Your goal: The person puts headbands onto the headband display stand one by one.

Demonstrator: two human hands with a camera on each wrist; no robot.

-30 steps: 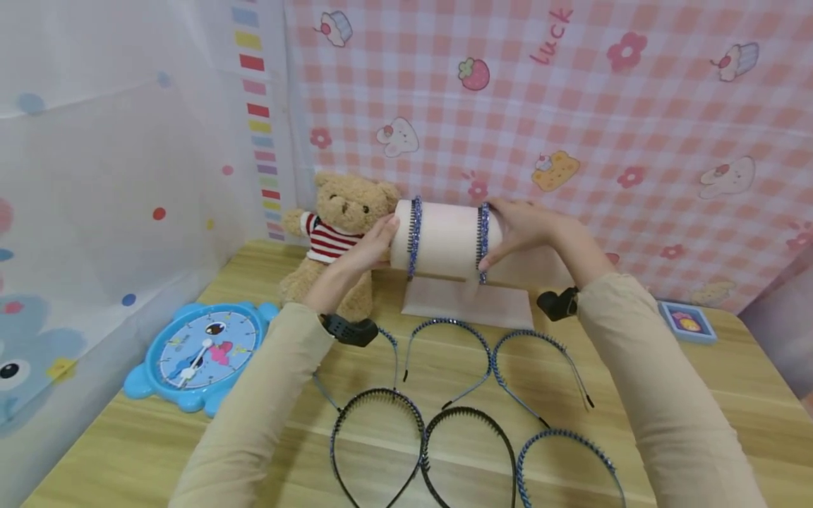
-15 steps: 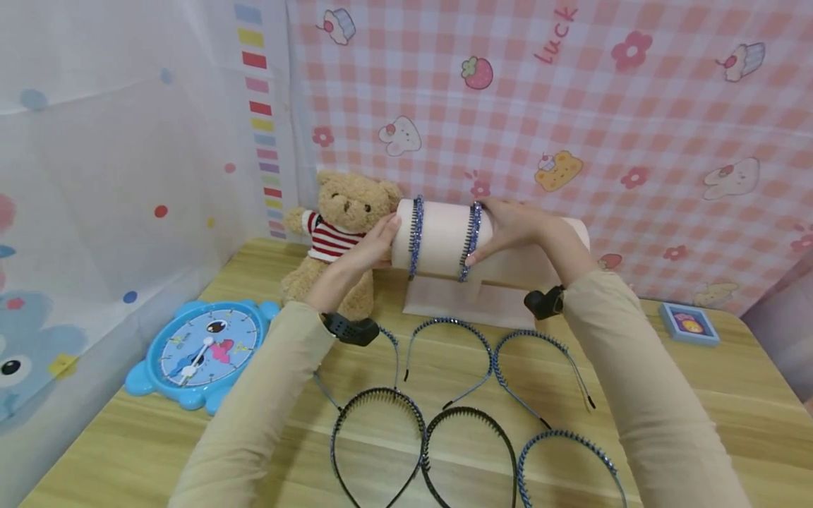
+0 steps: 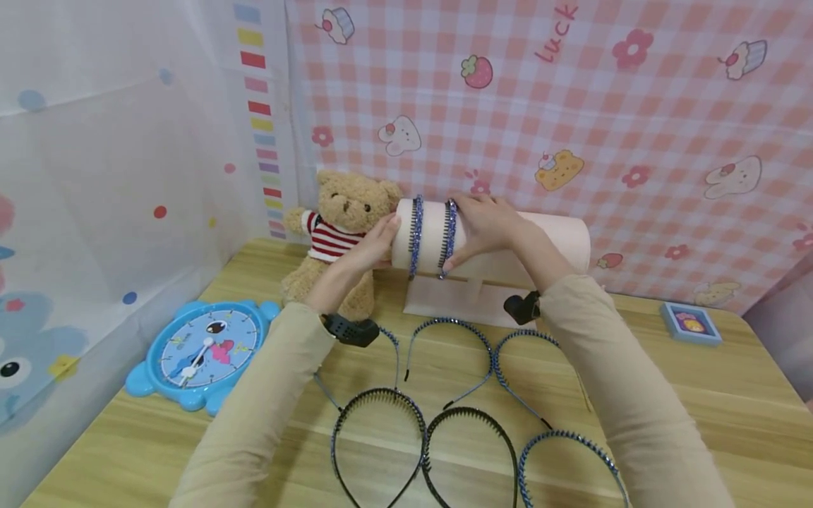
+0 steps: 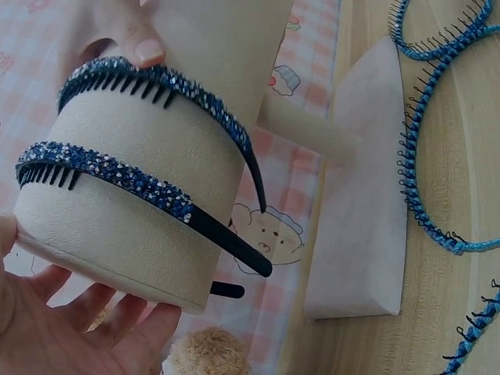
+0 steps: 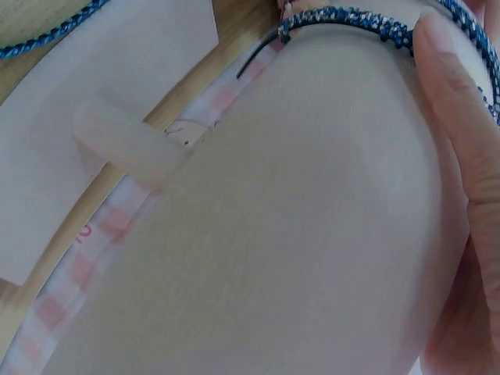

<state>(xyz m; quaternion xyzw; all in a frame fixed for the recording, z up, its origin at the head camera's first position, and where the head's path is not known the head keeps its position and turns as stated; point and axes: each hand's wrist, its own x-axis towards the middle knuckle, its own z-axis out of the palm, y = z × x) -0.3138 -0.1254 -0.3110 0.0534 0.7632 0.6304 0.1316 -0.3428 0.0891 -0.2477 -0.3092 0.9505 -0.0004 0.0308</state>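
Observation:
A pale padded headband stand [image 3: 555, 236], a roll on a flat base, bears two blue glittery headbands. My left hand [image 3: 373, 247] steadies the roll's left end; in the left wrist view its fingertips [image 4: 148, 332] lie against that end. Closest to this hand is the first headband [image 3: 416, 236]. The second headband [image 3: 449, 236] sits a short way to the right, with my right hand [image 3: 489, 224] gripping it across the roll. My right thumb [image 5: 445, 78] lies at its edge in the right wrist view. The other right fingers go behind the roll, partly hidden.
Several toothed headbands [image 3: 470, 410] lie on the wooden table in front of the stand. A teddy bear [image 3: 346, 208] in a striped shirt sits left of it. A blue toy clock [image 3: 212, 346] is at the left, a small blue frame [image 3: 691, 323] at the right.
My right hand has slid the second headband leftward along the roll, closer to the first one. More of the roll's right end now shows. My left hand has stayed in place.

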